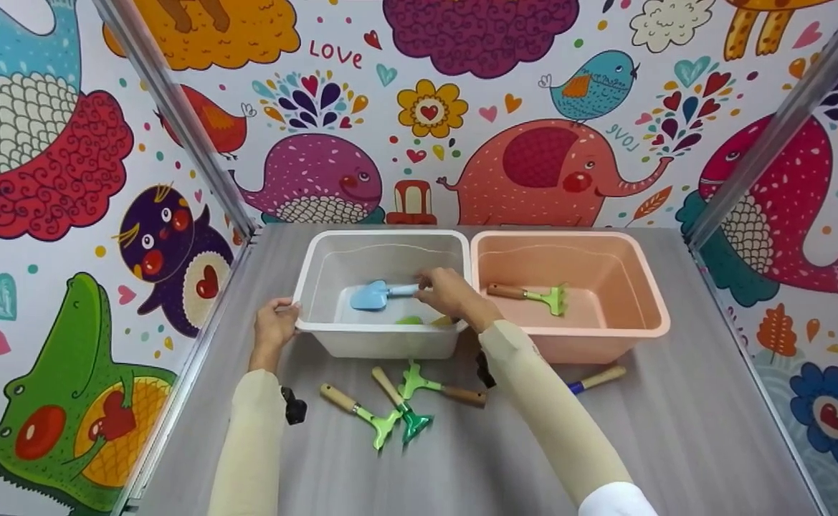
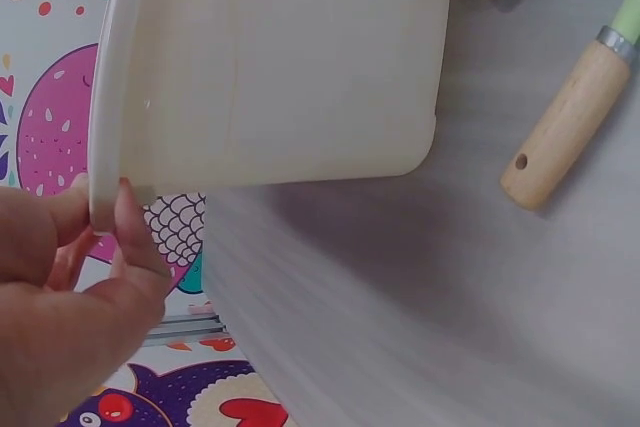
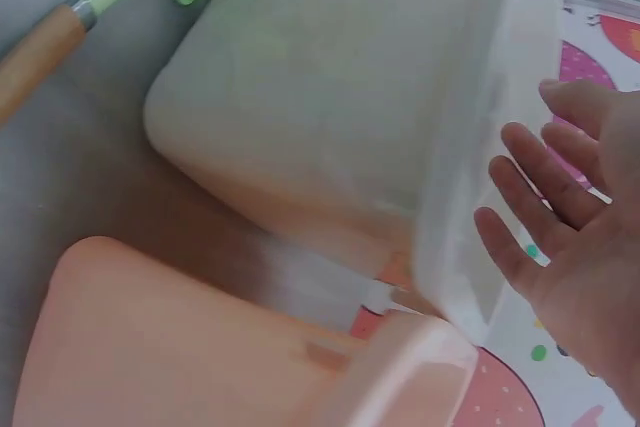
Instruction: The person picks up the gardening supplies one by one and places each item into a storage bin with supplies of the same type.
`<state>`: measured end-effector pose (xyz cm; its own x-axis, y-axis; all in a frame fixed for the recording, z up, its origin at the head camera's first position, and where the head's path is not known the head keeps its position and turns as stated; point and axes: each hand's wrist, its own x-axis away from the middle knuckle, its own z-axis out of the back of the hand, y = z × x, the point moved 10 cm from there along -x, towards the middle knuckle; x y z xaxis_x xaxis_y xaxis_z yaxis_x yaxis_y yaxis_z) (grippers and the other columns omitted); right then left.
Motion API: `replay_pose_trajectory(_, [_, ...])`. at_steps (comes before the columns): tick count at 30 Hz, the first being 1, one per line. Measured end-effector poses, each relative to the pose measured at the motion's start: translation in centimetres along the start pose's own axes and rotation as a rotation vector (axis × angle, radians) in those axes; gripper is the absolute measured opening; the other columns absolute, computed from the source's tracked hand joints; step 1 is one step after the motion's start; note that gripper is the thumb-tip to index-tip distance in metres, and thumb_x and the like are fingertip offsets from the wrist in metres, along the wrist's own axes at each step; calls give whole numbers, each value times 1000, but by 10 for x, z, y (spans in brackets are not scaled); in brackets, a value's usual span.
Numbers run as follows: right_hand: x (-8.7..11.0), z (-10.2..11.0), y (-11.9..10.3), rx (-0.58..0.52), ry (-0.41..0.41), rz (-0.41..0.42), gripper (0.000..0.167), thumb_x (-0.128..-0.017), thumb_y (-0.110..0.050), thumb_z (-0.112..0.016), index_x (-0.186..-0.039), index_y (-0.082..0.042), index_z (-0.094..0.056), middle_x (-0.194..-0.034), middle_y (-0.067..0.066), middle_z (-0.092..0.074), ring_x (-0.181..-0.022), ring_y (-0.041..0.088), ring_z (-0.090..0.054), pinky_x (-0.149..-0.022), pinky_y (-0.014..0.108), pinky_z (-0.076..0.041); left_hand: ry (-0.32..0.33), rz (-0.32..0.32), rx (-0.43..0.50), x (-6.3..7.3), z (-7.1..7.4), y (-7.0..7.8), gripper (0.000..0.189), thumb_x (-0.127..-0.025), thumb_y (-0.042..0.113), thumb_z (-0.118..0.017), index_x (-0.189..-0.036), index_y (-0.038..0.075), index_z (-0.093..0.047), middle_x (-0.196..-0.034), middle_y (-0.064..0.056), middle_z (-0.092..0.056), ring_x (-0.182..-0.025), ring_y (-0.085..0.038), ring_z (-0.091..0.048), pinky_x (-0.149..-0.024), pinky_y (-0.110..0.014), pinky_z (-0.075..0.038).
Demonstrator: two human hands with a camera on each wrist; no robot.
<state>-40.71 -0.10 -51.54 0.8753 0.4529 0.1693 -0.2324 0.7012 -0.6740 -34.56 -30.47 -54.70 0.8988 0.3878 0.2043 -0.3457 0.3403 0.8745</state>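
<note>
My left hand (image 1: 275, 324) grips the left rim of a white plastic tub (image 1: 383, 344), with thumb and fingers pinching the lip (image 2: 105, 127) in the left wrist view. Over the right side of this tub reaches my right hand (image 1: 451, 292), its fingers (image 3: 540, 182) spread and loosely bent, holding nothing. A toy shovel (image 1: 372, 295) with a light blue blade and pale handle lies inside the tub, the handle's end close by the right fingertips. Beside it, a green piece (image 1: 409, 320) and a yellow one are mostly hidden by the front wall.
A peach tub (image 1: 569, 347) stands right of the white one, holding a green toy rake (image 1: 553, 299) with a wooden handle. In front lie a light green rake (image 1: 381, 424), a dark green tool (image 1: 414, 424), another green rake (image 1: 415, 381) and a blue tool with a wooden handle (image 1: 605, 378).
</note>
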Motion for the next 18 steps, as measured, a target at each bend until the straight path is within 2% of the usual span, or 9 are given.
replay_pose_trajectory(3, [4, 13, -9, -21, 32, 57, 39, -99, -16, -63, -136, -5, -60, -127, 17, -67, -117, 28, -62, -104, 43, -51, 8, -6, 22, -1, 1, 1, 29, -100, 7, -56, -122, -12, -56, -108, -31, -67, -55, -4, -52, -51, -15, -45])
replay_pose_trajectory(6, [9, 22, -11, -50, 55, 76, 39, -98, -17, -64, -135, -6, -60, -128, 16, -65, -121, 29, -61, -107, 44, -49, 14, -13, 35, -2, 1, 1, 30, -99, 7, -57, -122, -12, -57, -102, -29, -69, -53, -3, -52, -50, -15, -45])
replay_pose_trajectory(12, [25, 31, -11, -83, 77, 121, 37, -96, -18, -68, -131, -7, -64, -130, 13, -61, -122, 29, -58, -106, 44, -50, 16, 6, 12, -3, 1, -1, 31, -101, 9, -57, -124, -10, -57, -109, -29, -68, -56, -3, -52, -52, -16, -44])
replay_pose_trajectory(18, [46, 31, -16, -127, 90, 179, 34, -95, -20, -70, -127, -9, -67, -124, 11, -61, -118, 29, -58, -102, 46, -51, 0, 12, 30, -2, 0, -3, 31, -101, 9, -56, -125, -10, -56, -113, -29, -66, -58, -4, -52, -54, -17, -46])
